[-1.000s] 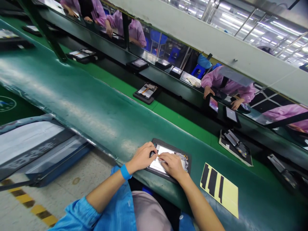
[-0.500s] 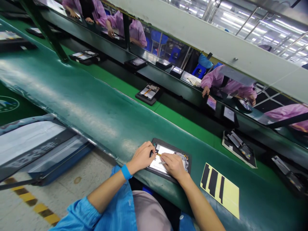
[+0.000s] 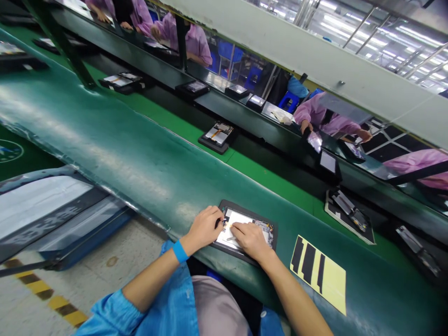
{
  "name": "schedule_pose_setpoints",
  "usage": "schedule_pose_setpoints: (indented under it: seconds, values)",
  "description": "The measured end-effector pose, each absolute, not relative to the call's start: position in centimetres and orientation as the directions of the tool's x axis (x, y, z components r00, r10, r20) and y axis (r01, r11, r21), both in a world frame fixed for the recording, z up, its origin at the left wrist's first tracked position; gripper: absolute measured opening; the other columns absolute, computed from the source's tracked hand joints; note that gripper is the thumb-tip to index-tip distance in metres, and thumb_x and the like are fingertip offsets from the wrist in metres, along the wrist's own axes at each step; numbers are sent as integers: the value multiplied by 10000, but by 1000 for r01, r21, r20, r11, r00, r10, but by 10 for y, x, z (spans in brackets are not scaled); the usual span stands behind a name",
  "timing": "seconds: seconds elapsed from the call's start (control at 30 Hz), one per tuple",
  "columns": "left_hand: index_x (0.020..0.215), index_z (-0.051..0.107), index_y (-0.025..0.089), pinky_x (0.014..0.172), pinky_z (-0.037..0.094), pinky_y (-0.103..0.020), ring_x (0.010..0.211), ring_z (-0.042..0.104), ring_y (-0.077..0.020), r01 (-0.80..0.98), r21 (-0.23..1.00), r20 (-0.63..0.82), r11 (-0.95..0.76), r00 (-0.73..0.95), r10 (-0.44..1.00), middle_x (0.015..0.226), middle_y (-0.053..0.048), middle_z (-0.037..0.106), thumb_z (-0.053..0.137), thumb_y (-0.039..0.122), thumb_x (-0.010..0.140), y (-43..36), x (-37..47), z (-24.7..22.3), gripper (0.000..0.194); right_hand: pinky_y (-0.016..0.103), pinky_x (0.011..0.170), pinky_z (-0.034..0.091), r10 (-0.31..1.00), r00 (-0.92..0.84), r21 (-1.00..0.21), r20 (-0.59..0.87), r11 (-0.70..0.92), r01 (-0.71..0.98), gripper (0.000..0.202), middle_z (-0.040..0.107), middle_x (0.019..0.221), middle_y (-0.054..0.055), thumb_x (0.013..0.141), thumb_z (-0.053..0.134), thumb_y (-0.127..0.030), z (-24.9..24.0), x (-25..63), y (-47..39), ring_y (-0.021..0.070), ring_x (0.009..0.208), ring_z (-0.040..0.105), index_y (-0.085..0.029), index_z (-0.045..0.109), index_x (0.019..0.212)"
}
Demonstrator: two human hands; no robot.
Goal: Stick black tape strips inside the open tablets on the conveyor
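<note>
An opened tablet [image 3: 240,217] with a white battery and a bare circuit board at its right end lies in a dark tray [image 3: 276,228] on the green bench, in front of me. My left hand [image 3: 206,225] is at the tablet's left end, fingers curled and pinched; what they hold, if anything, is hidden. Over the battery, my right hand [image 3: 250,239] is closed around a thin grey tool [image 3: 231,239], mostly covered by the fingers. To the right lies a pale yellow sheet [image 3: 334,280] bearing several black adhesive strips [image 3: 309,264].
Beyond the bench edge runs a green conveyor [image 3: 252,172] carrying opened tablets in trays, one [image 3: 217,134] straight ahead and another [image 3: 350,212] to the right. Co-workers in pink sleeves [image 3: 310,112] work across the line. A green post [image 3: 59,44] stands at left.
My fingers have shifted slightly over the tablet, and less of the yellow strip between my hands shows. Across the line, a co-worker's hand has tilted a tablet.
</note>
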State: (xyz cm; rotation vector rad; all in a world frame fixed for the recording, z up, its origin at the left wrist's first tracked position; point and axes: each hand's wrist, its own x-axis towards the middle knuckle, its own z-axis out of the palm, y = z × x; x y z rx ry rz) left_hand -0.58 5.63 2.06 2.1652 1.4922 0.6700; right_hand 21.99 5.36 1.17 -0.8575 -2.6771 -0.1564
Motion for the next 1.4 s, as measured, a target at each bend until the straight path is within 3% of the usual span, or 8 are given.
schedule_pose_setpoints:
  seconds: [0.27, 0.6, 0.97, 1.2, 1.4]
  values:
    - [1060, 699, 206, 952, 470, -404, 1075, 571, -243, 680, 588, 258, -438, 356, 898, 1160, -96, 644, 503, 186, 931, 30, -18, 14, 235, 308, 666, 447, 509, -786, -22, 351, 844, 537, 182, 745, 1039, 107, 989, 552, -112, 18, 218, 53, 179, 742, 649, -136, 690, 1105]
    - [1376, 604, 275, 970, 433, -474, 1243, 512, -335, 762, 364, 233, -536, 483, 844, 1395, -146, 571, 502, 333, 998, 17, -16, 15, 396, 304, 665, 454, 518, -795, 42, 316, 829, 557, 252, 743, 1012, 97, 1026, 463, -131, 22, 216, 53, 168, 723, 630, -165, 709, 1062]
    - [1424, 566, 271, 982, 429, -470, 1263, 506, -336, 786, 338, 231, -518, 464, 855, 1409, -157, 569, 481, 364, 1010, 11, -14, 8, 433, 301, 663, 448, 506, -805, -30, 311, 852, 523, 168, 734, 1004, 102, 992, 558, -120, 23, 217, 54, 175, 744, 645, -144, 691, 1093]
    - [1413, 576, 264, 991, 414, -478, 1284, 494, -349, 776, 352, 249, -524, 462, 851, 1419, -160, 559, 478, 359, 1013, 9, -14, 6, 422, 298, 645, 449, 484, -812, 22, 327, 855, 519, 257, 756, 1016, 84, 1046, 451, -152, 22, 218, 58, 166, 714, 629, -166, 706, 1072]
    - [1418, 570, 244, 986, 416, -477, 1288, 489, -352, 778, 341, 244, -528, 469, 849, 1428, -167, 554, 464, 351, 1018, 9, -13, 6, 427, 305, 636, 454, 489, -810, -4, 324, 857, 516, 307, 753, 1009, 93, 1055, 407, -152, 22, 218, 60, 172, 708, 623, -157, 713, 1061]
